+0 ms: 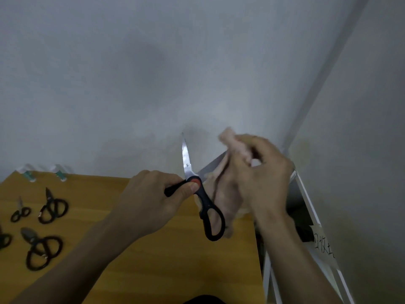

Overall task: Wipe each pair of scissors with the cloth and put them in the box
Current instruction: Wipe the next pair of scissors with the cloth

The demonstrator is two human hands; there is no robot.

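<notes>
A pale grey wall [153,73] is filling the upper part of the head view, and a wooden table [166,260] is occupying the lower left. Going from left to right: at the far left edge, a dark handle loop [4,239] of one pair is showing only in part. Three full pairs of black-handled scissors are lying flat on the table: a small pair [20,212], a medium pair [52,207] just beside it, and a larger pair [40,249] nearer the person. Two blurred whitish objects with green bands [28,172] are sitting at the table's far edge against the wall; what they are cannot be told. At centre, the left hand [153,198] is gripping one handle of the kitchen scissors [198,194], with fingers curled around it and the thumb pressing on the orange pivot. The scissors are being held above the table's right edge with blades spread: the serrated blade is pointing upward, and the second blade is angling right into the pink cloth [228,194]. The free handle loop is hanging below the thumb. The right hand [260,178] is pinching the cloth around that second blade, fingers bunched together. At the right, a white box [306,194] with handwritten lettering is standing beside the table.
</notes>
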